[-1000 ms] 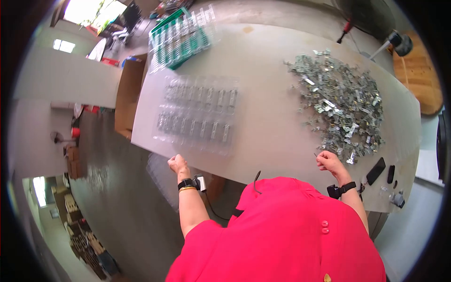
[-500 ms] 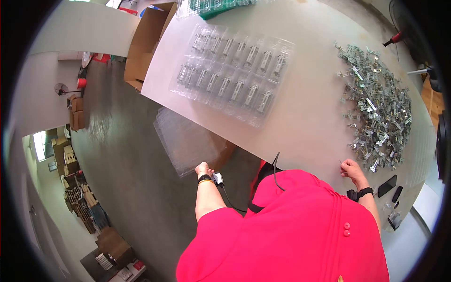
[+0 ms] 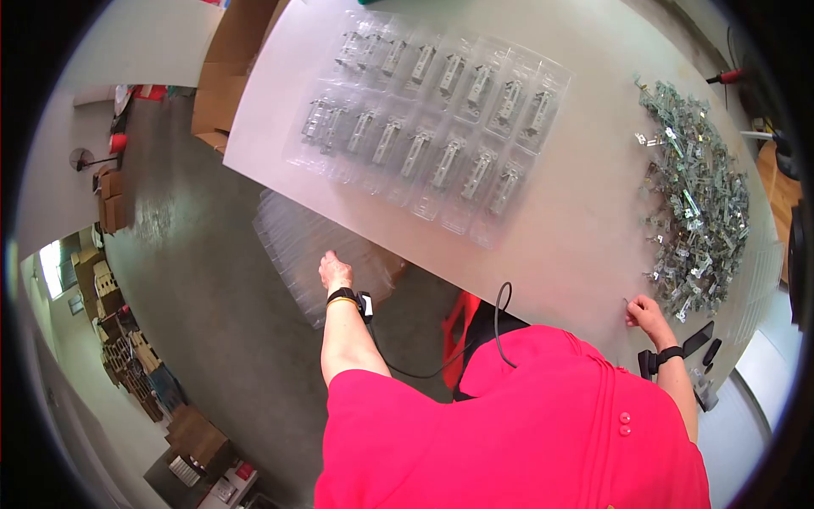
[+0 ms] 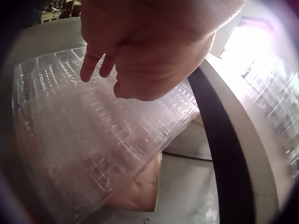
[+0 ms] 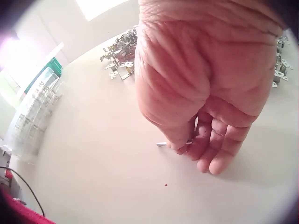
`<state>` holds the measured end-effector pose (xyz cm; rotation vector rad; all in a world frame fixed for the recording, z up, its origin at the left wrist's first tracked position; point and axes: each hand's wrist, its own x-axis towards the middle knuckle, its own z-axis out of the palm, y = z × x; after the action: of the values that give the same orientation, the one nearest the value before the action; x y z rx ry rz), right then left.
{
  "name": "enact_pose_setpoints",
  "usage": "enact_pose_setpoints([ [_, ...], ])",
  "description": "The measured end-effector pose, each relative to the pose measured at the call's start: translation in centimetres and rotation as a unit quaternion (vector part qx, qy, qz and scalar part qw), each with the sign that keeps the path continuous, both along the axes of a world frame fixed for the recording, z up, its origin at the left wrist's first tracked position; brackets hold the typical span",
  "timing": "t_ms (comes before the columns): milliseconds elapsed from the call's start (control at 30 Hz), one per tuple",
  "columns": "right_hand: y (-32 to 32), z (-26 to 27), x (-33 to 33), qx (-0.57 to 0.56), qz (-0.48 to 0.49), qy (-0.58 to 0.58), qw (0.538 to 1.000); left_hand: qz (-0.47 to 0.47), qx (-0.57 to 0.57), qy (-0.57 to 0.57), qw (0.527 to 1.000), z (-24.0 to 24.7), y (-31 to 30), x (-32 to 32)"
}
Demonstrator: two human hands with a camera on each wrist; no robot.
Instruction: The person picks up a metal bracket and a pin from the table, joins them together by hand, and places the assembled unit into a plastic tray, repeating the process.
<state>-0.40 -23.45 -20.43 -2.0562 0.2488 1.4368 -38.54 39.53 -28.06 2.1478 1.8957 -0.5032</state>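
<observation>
The left hand [image 3: 336,271] is over a stack of clear plastic trays [image 3: 297,246] beside the table's near edge; in the left wrist view its fingers [image 4: 88,70] hang relaxed above the trays [image 4: 112,116], and contact cannot be told. The right hand [image 3: 649,316], low over the table near the heap of metal parts [image 3: 699,204], pinches a thin pale rod [image 5: 161,144] between thumb and fingers, as the right wrist view shows. On the table lies a clear tray [image 3: 543,151] with two rows of compartments, each row holding several metal pieces [image 3: 509,102].
A cardboard box [image 3: 222,93] stands past the table's left edge. A phone [image 3: 698,338] and small dark items lie near the right hand. A black cable [image 3: 424,375] runs from the left wrist. A red stool [image 3: 459,327] is under the table's near edge.
The view has turned and shifted left. The left hand has moved from the table's edge out over the clear stack, its fingers loosening. The right hand still pinches the thin rod.
</observation>
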Motion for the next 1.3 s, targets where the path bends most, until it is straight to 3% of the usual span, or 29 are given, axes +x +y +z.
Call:
enact_pose_setpoints([
  [67, -0.1, -0.2, 0.0, -0.019, 0.013, -0.010, 1.000, -0.019, -0.054, 0.070, 0.996, -1.1, 0.1, 0.4],
  [133, -0.2, -0.2, -0.1, -0.020, 0.012, -0.015, 1.000, -0.097, -0.017, 0.138, 0.985, -2.1, -0.1, 0.2],
  [267, 0.1, 0.2, -0.1, -0.017, 0.029, -0.025, 0.999, -0.154, -0.037, 0.169, 0.973, -2.2, -0.3, -0.8],
  [333, 0.2, 0.1, 0.0, -0.013, 0.031, -0.023, 0.999, -0.247, 0.007, 0.161, 0.956, -1.1, -1.0, -1.1],
  [467, 0.0, -0.4, 0.1, -0.012, 0.037, -0.024, 0.999, -0.238, 0.064, 0.142, 0.959, 1.0, -2.6, -2.7],
  [633, -0.6, -1.3, 0.0, 0.010, 0.031, -0.034, 0.999, -0.132, 0.112, 0.123, 0.977, 4.2, -3.6, -5.3],
  [800, -0.3, -1.3, 0.1, 0.025, 0.023, -0.034, 0.999, -0.035, 0.205, 0.131, 0.969, 10.2, -1.4, -3.7],
  [933, -0.9, -2.0, 0.5, 0.053, 0.008, -0.001, 0.999, -0.084, 0.263, 0.016, 0.961, 16.8, 0.3, 2.2],
  [1000, -1.2, -2.3, 0.5, 0.063, 0.001, -0.010, 0.998, -0.189, 0.281, -0.091, 0.936, 20.2, 0.1, 7.5],
  [1033, -1.1, -2.5, 0.4, 0.067, 0.004, -0.015, 0.998, -0.199, 0.287, -0.096, 0.932, 21.5, -0.1, 10.3],
  [1100, -1.1, -2.9, 0.0, 0.069, 0.004, -0.034, 0.997, -0.316, 0.265, -0.105, 0.905, 23.7, -1.2, 16.2],
  [1300, -0.7, -3.0, -1.4, 0.059, 0.006, -0.095, 0.994, -0.372, 0.183, -0.082, 0.906, 25.0, -5.1, 31.2],
])
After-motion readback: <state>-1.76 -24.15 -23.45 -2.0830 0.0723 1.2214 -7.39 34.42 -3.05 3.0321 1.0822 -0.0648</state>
